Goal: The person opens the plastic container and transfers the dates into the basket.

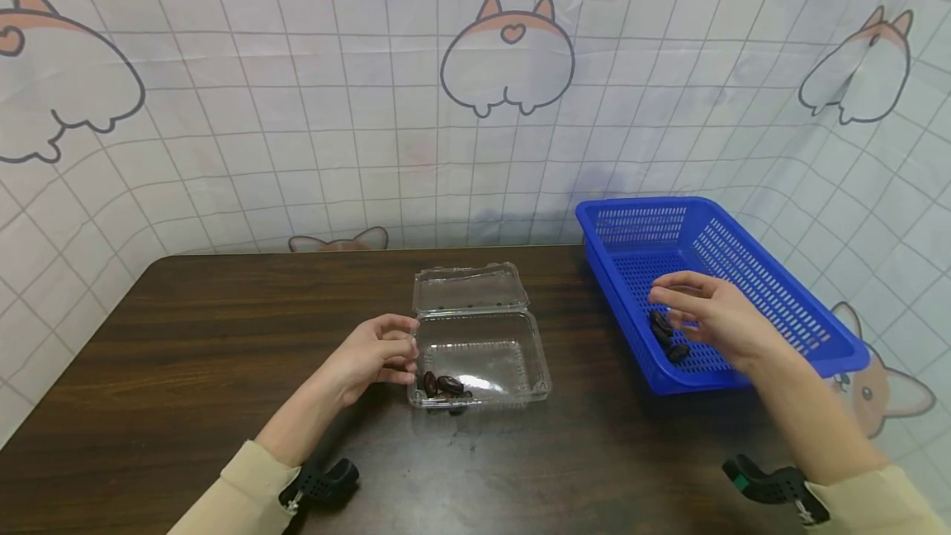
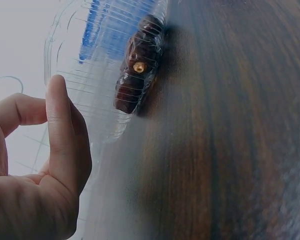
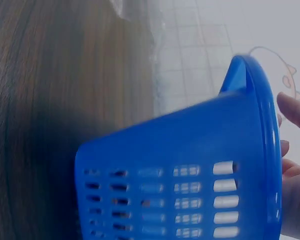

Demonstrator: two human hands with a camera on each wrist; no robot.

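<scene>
A hinged clear plastic container (image 1: 513,390) stands with its lid (image 1: 471,289) flipped back. Several dark brown dates (image 1: 449,385) lie in its front left corner; through the wall, the left wrist view shows one date's pale stem end (image 2: 139,67). My left hand (image 1: 382,351) is at the container's left rim, its loosely bent fingertips seeming to touch it. My right hand (image 1: 716,316) hovers over the blue basket (image 1: 780,279), thumb and fingers lightly bent, with nothing visible between them. Below it, more dates (image 1: 661,327) lie on the basket's floor near its left wall.
Both containers stand on a dark wooden table (image 1: 260,312), the basket at the right. A white gridded cloth (image 1: 334,106) with cartoon animals hangs behind and at the right. Black straps (image 1: 319,481) circle both wrists. The basket's raised rim (image 3: 267,125) stands beside my right hand.
</scene>
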